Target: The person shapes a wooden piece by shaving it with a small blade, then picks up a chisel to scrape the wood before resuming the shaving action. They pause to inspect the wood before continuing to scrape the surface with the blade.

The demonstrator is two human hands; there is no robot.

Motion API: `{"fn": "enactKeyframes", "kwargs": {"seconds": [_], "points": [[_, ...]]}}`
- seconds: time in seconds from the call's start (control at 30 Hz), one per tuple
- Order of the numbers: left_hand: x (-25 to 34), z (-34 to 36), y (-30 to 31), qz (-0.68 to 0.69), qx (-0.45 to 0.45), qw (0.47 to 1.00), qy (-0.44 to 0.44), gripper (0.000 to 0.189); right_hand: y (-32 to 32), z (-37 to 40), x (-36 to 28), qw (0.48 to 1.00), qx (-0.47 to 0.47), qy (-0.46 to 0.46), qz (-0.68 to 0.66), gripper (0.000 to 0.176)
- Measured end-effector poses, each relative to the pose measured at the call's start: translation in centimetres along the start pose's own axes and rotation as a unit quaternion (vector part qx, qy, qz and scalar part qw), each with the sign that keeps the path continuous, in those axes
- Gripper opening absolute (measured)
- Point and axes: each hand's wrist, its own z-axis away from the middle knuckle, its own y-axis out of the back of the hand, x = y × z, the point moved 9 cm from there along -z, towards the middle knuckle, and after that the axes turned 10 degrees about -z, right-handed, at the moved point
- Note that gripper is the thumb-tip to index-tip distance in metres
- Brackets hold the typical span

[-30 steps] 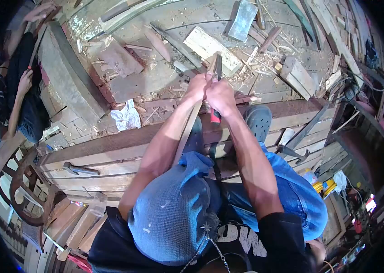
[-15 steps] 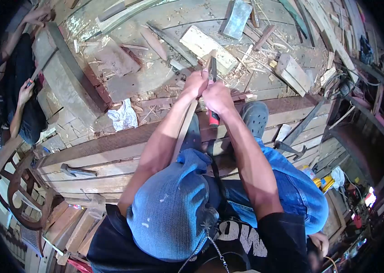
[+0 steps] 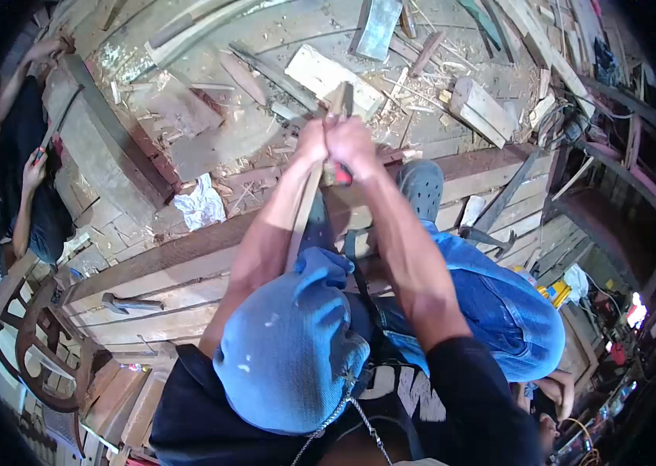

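Note:
My left hand (image 3: pixel 312 142) is closed around a long, slim wooden strip (image 3: pixel 305 213), which runs from my lap up past my fists. My right hand (image 3: pixel 351 145) presses against the left and grips a tool by its red-and-black handle (image 3: pixel 342 175). The tool's narrow dark blade lies along the strip's far end (image 3: pixel 341 97), though my fingers cover most of it. Just beyond the hands is a pale wooden block (image 3: pixel 332 76) on the floor. My knees, in blue jeans (image 3: pixel 285 353), stand below my forearms.
A thick beam (image 3: pixel 165 256) crosses in front, with a hammer (image 3: pixel 132 304) to its left and another hammer (image 3: pixel 489 239) to the right. Shavings, wood pieces and a crumpled white cloth (image 3: pixel 201 203) lie around. At left, another person's hand (image 3: pixel 34 167) holds a red-handled tool.
My right hand has slid forward along the strip, close against my left hand, and less of the red handle shows. The whole view has shifted slightly.

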Motion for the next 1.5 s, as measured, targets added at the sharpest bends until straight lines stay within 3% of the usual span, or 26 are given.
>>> {"fn": "enactKeyframes", "kwargs": {"seconds": [0.03, 0.1, 0.13, 0.17, 0.23, 0.3, 0.37, 0.47, 0.57, 0.7, 0.87, 0.9, 0.93, 1.1, 1.17, 1.2, 1.3, 1.33, 1.43, 1.5], "points": [[0.7, 0.6, 0.0, -0.045, -0.068, 0.997, 0.012, 0.048, 0.1, -1.1, -0.1, 1.000, 0.004, 0.014, -0.005, 0.042], [-0.5, -0.3, 0.1, -0.013, -0.037, 0.995, 0.088, 0.047, -0.6, -3.2, -0.7, 0.977, 0.022, 0.112, 0.180, 0.040], [1.2, 0.1, 1.0, -0.077, -0.014, 0.997, 0.006, 0.052, -0.7, -1.2, -3.3, 0.942, 0.075, 0.234, 0.230, 0.037], [1.2, 0.9, 0.3, -0.065, -0.088, 0.994, 0.020, 0.055, -1.2, -1.4, 0.0, 0.997, -0.053, 0.029, 0.038, 0.040], [1.2, 0.2, 1.7, -0.146, 0.045, 0.988, 0.020, 0.051, 0.2, -0.8, 0.2, 0.993, 0.054, 0.042, 0.097, 0.043], [-0.1, -0.1, 0.8, -0.072, -0.005, 0.996, 0.050, 0.048, 0.0, 1.2, 1.5, 0.996, 0.024, 0.041, 0.081, 0.043], [-0.2, -0.7, 1.1, -0.151, 0.016, 0.987, 0.044, 0.050, -0.5, 2.1, 0.5, 0.996, -0.002, 0.062, 0.057, 0.044], [-0.9, -1.2, 0.7, -0.146, 0.013, 0.988, 0.040, 0.051, 0.3, 3.6, 0.3, 0.998, 0.037, 0.006, 0.046, 0.042], [-1.0, -1.2, 0.6, -0.146, 0.009, 0.988, 0.049, 0.052, -0.1, 3.9, 0.8, 0.997, -0.015, -0.066, 0.027, 0.044], [-0.6, -1.0, 0.9, -0.182, 0.016, 0.982, 0.050, 0.052, 0.0, 3.0, 1.2, 0.996, 0.006, -0.030, 0.079, 0.045], [-2.7, -1.0, -0.2, -0.061, -0.038, 0.995, 0.074, 0.052, -0.7, 1.4, 1.7, 0.996, 0.032, -0.021, 0.079, 0.053], [-2.5, -1.3, -0.4, -0.016, -0.056, 0.996, 0.066, 0.052, -0.4, 0.2, 1.6, 0.997, 0.051, -0.026, 0.050, 0.055], [0.0, -0.5, 0.4, -0.118, -0.016, 0.993, -0.012, 0.051, -0.4, -0.7, 1.5, 0.999, 0.045, 0.008, 0.011, 0.057], [0.1, -1.2, 0.6, -0.085, 0.014, 0.995, -0.047, 0.049, 0.0, -2.4, 1.5, 0.995, 0.069, 0.018, 0.063, 0.055], [1.1, 0.4, 0.8, -0.102, -0.050, 0.991, 0.072, 0.050, -0.2, -2.8, 0.1, 0.992, 0.038, 0.041, 0.112, 0.053], [0.4, 0.1, 0.0, -0.081, -0.062, 0.993, 0.063, 0.052, -0.2, -2.1, 0.9, 0.997, 0.024, -0.033, 0.065, 0.052], [-1.8, -0.7, 0.1, -0.075, -0.034, 0.991, 0.107, 0.052, 0.2, -1.3, 1.4, 0.992, 0.041, 0.010, 0.122, 0.050], [-0.9, -0.8, 0.8, -0.154, 0.011, 0.987, 0.051, 0.051, -0.2, -1.1, 1.6, 0.978, 0.076, 0.077, 0.180, 0.046], [-1.2, -1.2, 0.6, -0.161, -0.006, 0.985, 0.061, 0.050, 0.1, 1.9, 2.6, 0.995, 0.058, 0.001, 0.082, 0.043], [-0.7, -1.0, 0.9, -0.167, 0.002, 0.984, 0.059, 0.050, 0.1, 2.6, 2.2, 0.991, 0.062, 0.021, 0.116, 0.042]]}}
